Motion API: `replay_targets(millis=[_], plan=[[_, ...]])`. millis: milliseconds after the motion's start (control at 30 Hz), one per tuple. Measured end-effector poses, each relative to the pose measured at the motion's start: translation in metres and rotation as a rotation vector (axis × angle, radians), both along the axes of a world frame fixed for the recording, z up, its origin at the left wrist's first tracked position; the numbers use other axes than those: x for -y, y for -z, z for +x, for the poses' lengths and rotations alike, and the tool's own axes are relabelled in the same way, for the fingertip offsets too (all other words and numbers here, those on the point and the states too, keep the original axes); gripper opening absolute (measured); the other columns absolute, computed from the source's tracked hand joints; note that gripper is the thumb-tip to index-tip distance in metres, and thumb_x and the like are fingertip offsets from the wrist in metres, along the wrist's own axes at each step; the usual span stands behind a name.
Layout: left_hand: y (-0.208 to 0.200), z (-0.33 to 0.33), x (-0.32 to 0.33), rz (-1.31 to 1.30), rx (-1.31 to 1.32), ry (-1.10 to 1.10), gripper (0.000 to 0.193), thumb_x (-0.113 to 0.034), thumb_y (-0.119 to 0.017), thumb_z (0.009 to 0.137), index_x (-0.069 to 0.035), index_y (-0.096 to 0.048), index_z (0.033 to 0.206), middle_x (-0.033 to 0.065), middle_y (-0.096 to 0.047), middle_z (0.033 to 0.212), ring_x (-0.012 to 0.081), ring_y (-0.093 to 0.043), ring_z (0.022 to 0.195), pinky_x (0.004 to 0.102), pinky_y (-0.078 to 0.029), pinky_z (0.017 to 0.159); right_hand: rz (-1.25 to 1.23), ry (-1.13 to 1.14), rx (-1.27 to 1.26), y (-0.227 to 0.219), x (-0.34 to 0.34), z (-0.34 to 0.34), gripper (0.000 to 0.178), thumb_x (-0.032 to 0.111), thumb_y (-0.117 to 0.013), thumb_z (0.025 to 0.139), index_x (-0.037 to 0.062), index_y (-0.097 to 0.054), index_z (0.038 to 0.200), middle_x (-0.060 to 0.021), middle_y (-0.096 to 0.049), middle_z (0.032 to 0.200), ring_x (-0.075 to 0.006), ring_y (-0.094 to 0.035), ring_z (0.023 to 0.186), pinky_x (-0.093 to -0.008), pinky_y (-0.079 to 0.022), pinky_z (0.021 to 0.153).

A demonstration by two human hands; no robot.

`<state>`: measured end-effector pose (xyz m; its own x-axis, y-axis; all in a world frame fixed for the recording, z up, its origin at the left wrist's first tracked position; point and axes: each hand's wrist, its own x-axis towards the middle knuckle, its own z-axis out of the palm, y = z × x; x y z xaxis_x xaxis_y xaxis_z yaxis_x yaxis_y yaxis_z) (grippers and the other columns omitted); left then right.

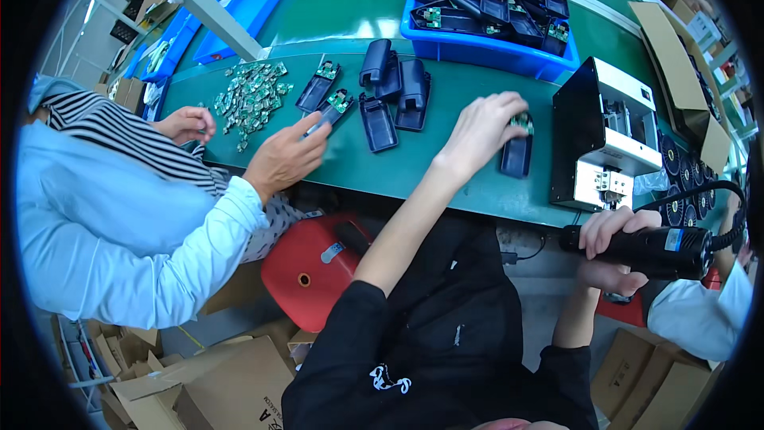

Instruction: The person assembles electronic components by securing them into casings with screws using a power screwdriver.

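My left hand (485, 132) reaches over the table with its fingers bent round the upper end of a dark plastic housing (516, 157). A small green circuit board (522, 121) shows at that end, partly under my fingers. The housing lies near the table's front edge. At the right, my right hand (609, 247) is wrapped round a black corded electric screwdriver (664, 251), held level just off the table's edge. Its narrower end points left. Between the two hands, on the table, stands a black and white screw feeder (617, 124).
A co-worker's hands (290, 151) work at the left beside housings with boards (338, 104) and a pile of small circuit boards (253, 96). Dark covers (412, 88) lie mid-table. Behind them stands a blue bin (493, 50) full of housings. A red stool (306, 271) is below.
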<state>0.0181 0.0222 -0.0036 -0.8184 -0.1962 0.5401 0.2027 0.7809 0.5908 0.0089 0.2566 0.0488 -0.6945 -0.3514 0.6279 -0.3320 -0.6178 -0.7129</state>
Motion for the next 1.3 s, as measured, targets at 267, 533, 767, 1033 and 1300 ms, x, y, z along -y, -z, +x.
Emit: replay_targets(millis=[267, 533, 767, 1033, 1300], plan=[[-0.034, 0.059, 0.05, -0.228, -0.162, -0.271, 0.012, -0.012, -0.068, 0.086, -0.007, -0.067, 0.097, 0.0092, -0.068, 0.097, 0.0288, -0.066, 0.094, 0.0389, -0.05, 0.078, -0.017, -0.036, 0.009, 0.014, -0.027, -0.011, 0.074, 0.065, -0.073, 0.08, 0.0054, -0.037, 0.104, -0.0056, -0.049, 0.069, -0.0128, -0.047, 0.05, -0.0249, -0.042, 0.044], [-0.028, 0.163, 0.151, -0.242, 0.119, -0.48, 0.029, 0.0, -0.062, 0.088, -0.007, -0.068, 0.115, 0.0121, -0.066, 0.121, 0.0335, -0.064, 0.11, 0.0388, -0.05, 0.094, 0.005, -0.058, 0.04, 0.021, -0.037, -0.022, 0.072, 0.063, -0.073, 0.081, 0.0053, -0.037, 0.105, -0.0052, -0.048, 0.069, -0.0125, -0.046, 0.049, -0.0244, -0.042, 0.044], [-0.015, 0.177, 0.168, -0.228, 0.327, -0.37, 0.035, -0.001, -0.067, 0.083, -0.007, -0.067, 0.117, 0.0121, -0.063, 0.127, 0.0336, -0.063, 0.112, 0.0379, -0.05, 0.095, 0.051, -0.044, 0.059, 0.021, -0.031, -0.021, 0.07, 0.061, -0.073, 0.082, 0.005, -0.037, 0.105, -0.0051, -0.048, 0.069, -0.0126, -0.046, 0.049, -0.0244, -0.041, 0.044], [-0.03, 0.19, 0.125, -0.096, 0.429, -0.322, 0.035, -0.003, -0.072, 0.08, -0.003, -0.066, 0.114, 0.0132, -0.066, 0.123, 0.0336, -0.064, 0.109, 0.0375, -0.05, 0.093, 0.05, -0.001, 0.092, -0.003, -0.046, -0.021, 0.07, 0.062, -0.071, 0.082, 0.0051, -0.036, 0.104, -0.0042, -0.047, 0.069, -0.0118, -0.046, 0.049, -0.0238, -0.04, 0.044], [-0.036, 0.202, 0.09, -0.053, 0.409, -0.288, 0.032, -0.001, -0.073, 0.08, 0.001, -0.066, 0.111, 0.0157, -0.066, 0.12, 0.0331, -0.066, 0.105, 0.0361, -0.052, 0.089, -0.074, -0.014, -0.019, -0.038, -0.059, -0.042, 0.069, 0.063, -0.068, 0.085, 0.005, -0.04, 0.108, -0.0033, -0.046, 0.069, -0.0109, -0.045, 0.049, -0.024, -0.04, 0.044]])
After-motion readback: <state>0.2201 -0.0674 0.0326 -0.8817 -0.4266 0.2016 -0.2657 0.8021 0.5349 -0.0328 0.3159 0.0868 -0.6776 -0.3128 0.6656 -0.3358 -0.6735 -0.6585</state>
